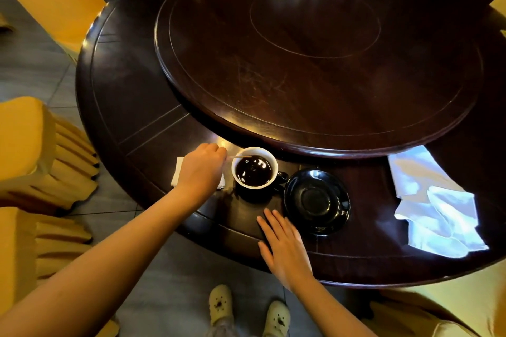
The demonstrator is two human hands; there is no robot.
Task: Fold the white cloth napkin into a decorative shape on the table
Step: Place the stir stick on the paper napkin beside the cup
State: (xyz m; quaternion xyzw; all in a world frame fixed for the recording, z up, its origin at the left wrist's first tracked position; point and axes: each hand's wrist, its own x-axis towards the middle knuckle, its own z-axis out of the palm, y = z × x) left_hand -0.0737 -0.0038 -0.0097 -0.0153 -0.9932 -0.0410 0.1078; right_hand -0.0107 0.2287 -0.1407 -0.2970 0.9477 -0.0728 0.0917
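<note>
While the left hand point(201, 169) pinches a thin stirrer point(241, 156) over the coffee cup point(254, 167) and the right hand point(284, 246) rests flat and open on the counter point(123, 107), the white napkin point(435, 202) sits crumpled far right, so she'd probably want to drop the stick and smooth the cloth flat first.

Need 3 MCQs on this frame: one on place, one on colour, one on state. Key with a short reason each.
1. Where does the white cloth napkin lie?
A. Right of the saucer
B. Under the cup
C. On the turntable

2. Colour inside the rim of the cup?
A. Yellow
B. White
C. Red

3. What is the left hand doing?
A. Lying flat
B. Lifting the saucer
C. Pinching a thin stick over the cup

Key: 1 A, the napkin lies rumpled at the table's right edge; 2 B, white rim around dark liquid; 3 C, the right hand is the flat one.
</note>
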